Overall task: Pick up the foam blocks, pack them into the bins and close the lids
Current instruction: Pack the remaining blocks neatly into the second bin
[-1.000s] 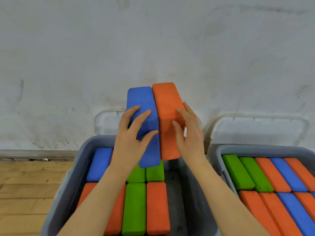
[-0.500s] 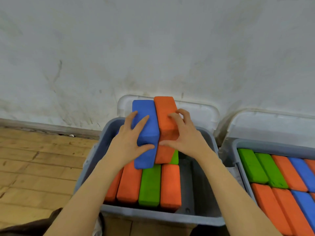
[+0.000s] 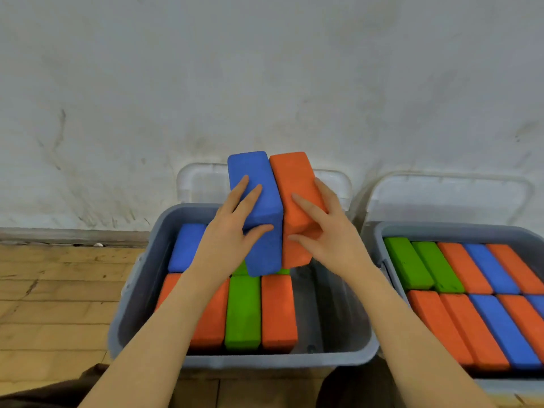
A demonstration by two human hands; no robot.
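The left grey bin (image 3: 138, 293) holds a blue block at far left and a near row of orange, green and orange blocks (image 3: 243, 312), with bare floor along its right side; its lid (image 3: 200, 184) stands open against the far wall. The right grey bin (image 3: 379, 251) is packed with green, orange and blue blocks. Over the left bin, the left hand (image 3: 232, 234) grips the blue foam block (image 3: 259, 207), fingers spread across its top, thumb curled round its near face. The right hand (image 3: 326, 231) grips the orange foam block (image 3: 294, 187) likewise. The two blocks touch side by side.
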